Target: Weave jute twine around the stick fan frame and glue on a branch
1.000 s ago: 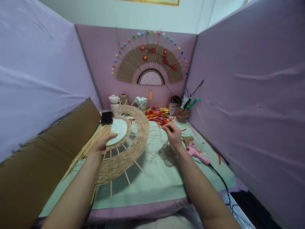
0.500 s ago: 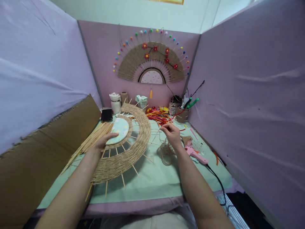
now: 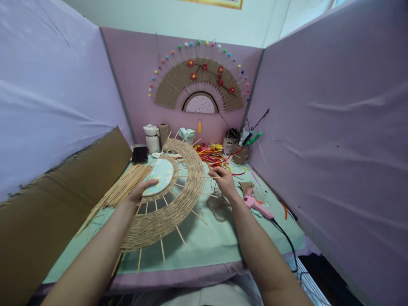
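My left hand (image 3: 140,192) grips a half-round woven fan (image 3: 188,193) by its pale floral centre panel (image 3: 162,173), thumb on top and the other fingers hidden beneath. Thin wooden sticks radiate through the fan's brown twine band and poke out past its outer edge. At the fan's right edge, my right hand (image 3: 222,178) is closed in a pinch on the twine, close to one protruding stick. A loose heap of twine (image 3: 219,207) lies on the green cloth just below that hand.
A pink glue gun (image 3: 256,205) with a black cord lies at the right. Wooden sticks (image 3: 117,187) are bundled at the left beside a cardboard sheet (image 3: 70,165). Behind stand a white jar (image 3: 152,139), colourful pipe cleaners (image 3: 212,157) and a tool pot (image 3: 241,154). A finished fan (image 3: 178,85) hangs on the back panel.
My right hand has moved slightly left, nearer the fan's edge and its stick. The left hand keeps its hold, and the view has shifted a little.
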